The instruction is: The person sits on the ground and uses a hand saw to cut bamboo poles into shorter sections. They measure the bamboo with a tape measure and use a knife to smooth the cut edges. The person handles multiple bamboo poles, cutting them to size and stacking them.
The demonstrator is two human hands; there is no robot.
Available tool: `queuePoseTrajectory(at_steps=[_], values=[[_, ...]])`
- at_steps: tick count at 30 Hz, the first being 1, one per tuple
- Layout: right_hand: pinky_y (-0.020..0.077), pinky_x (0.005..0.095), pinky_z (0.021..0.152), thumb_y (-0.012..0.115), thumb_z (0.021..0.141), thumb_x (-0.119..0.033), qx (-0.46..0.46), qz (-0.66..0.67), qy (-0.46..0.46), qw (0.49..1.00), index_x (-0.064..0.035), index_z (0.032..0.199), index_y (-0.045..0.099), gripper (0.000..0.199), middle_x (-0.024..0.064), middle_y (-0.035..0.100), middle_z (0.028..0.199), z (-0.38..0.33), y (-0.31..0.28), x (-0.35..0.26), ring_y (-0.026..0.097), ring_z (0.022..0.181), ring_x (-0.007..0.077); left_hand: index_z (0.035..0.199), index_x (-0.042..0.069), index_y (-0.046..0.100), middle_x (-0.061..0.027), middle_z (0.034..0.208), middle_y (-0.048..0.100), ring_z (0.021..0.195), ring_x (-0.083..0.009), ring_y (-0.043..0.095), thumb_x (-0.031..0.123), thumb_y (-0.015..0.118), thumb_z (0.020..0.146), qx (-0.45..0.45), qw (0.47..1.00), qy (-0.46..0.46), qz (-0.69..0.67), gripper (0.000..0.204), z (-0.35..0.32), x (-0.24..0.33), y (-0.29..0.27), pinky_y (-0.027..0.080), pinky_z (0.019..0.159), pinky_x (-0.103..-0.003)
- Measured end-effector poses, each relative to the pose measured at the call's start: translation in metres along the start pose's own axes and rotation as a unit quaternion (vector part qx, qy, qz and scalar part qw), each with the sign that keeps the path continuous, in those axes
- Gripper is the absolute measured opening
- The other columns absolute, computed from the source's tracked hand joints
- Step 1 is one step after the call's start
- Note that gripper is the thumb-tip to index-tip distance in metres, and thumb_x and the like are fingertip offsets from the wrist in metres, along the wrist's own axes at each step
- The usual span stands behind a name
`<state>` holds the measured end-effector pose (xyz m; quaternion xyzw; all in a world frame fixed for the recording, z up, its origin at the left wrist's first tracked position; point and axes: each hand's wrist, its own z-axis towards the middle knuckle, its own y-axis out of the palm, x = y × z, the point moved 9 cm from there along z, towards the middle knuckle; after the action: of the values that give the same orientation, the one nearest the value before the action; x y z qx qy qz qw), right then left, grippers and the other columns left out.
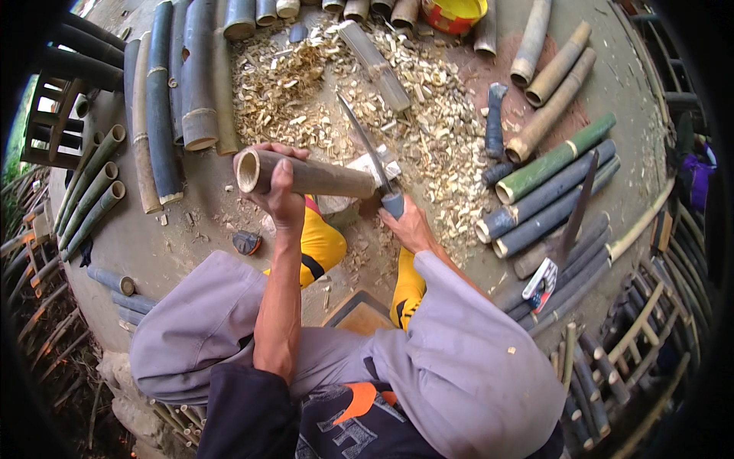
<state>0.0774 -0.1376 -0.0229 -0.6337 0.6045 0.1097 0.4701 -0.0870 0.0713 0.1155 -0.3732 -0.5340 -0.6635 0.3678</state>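
Note:
My left hand (pixel 284 195) is wrapped round a brown bamboo tube (pixel 329 177), which lies nearly level with its hollow end at the left. In my right hand (pixel 413 226) is a knife (pixel 358 130), gripped by its grey handle. The long, slightly curved blade points up and away, crossing close to the tube's right end. Whether blade and tube touch, I cannot tell. A block partly shows under the tube. Pale wood chips (pixel 440 145) lie thickly beyond my hands.
Bamboo tubes lie in rows at the left (pixel 200 84) and right, one of them green (pixel 558 158). A saw (pixel 541 281) rests over the right-hand tubes. A yellow and red container (pixel 453 14) stands at the back. My yellow shoes (pixel 321 243) flank the work spot.

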Motion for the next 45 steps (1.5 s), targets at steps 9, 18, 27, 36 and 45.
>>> queuePoseTrajectory(at_steps=[9,18,27,36,45], values=[[0.0551,0.0353,0.064,0.069,0.085,-0.035,0.119,0.143,-0.186,0.965,-0.0036,0.105,0.053,0.041,0.0149,0.068,0.082,-0.038,-0.039,-0.070,0.069,0.074,0.0292,0.111,0.002,0.045,-0.0119,0.088,0.054,0.078,-0.0250,0.060,0.009,0.060,0.074,0.001,0.998,-0.038,-0.048,0.040,0.000,-0.012,-0.014,0.054,0.078,-0.044],[0.0540,0.0369,0.067,0.072,0.083,-0.033,0.011,0.116,-0.046,0.992,-0.0029,0.107,0.056,0.042,0.0157,0.068,0.086,-0.013,-0.026,-0.051,0.069,0.073,0.0273,0.110,0.002,0.045,-0.0123,0.090,0.055,0.081,-0.0248,0.058,0.014,0.064,0.073,-0.020,0.998,-0.038,-0.040,0.043,0.000,-0.010,-0.027,0.052,0.079,-0.043],[0.0532,0.0393,0.077,0.069,0.083,-0.042,-0.068,0.037,0.011,0.997,-0.0041,0.115,0.053,0.052,0.0182,0.069,0.094,0.007,0.005,0.006,0.068,0.085,0.0342,0.099,-0.003,0.058,-0.0109,0.090,0.061,0.080,-0.0226,0.061,0.018,0.066,0.080,0.063,0.976,-0.042,0.203,0.028,0.027,-0.001,-0.034,0.052,0.072,-0.036],[0.0568,0.0353,0.062,0.072,0.085,-0.028,0.166,0.084,-0.302,0.935,-0.0029,0.117,0.049,0.046,0.0185,0.068,0.087,-0.056,-0.071,-0.117,0.070,0.075,0.0293,0.099,-0.003,0.049,-0.0120,0.077,0.057,0.061,-0.0219,0.061,0.008,0.060,0.080,0.173,0.983,0.023,0.060,0.025,0.007,0.008,-0.023,0.055,0.061,-0.037],[0.0518,0.0299,0.053,0.069,0.086,-0.035,-0.021,0.068,-0.021,0.997,-0.0013,0.110,0.054,0.044,0.0085,0.067,0.073,0.002,-0.027,-0.033,0.064,0.057,0.0161,0.101,-0.002,0.047,-0.0129,0.079,0.057,0.062,-0.0239,0.062,0.008,0.057,0.077,0.146,0.989,0.024,0.029,0.027,0.009,0.005,-0.021,0.055,0.061,-0.037]])
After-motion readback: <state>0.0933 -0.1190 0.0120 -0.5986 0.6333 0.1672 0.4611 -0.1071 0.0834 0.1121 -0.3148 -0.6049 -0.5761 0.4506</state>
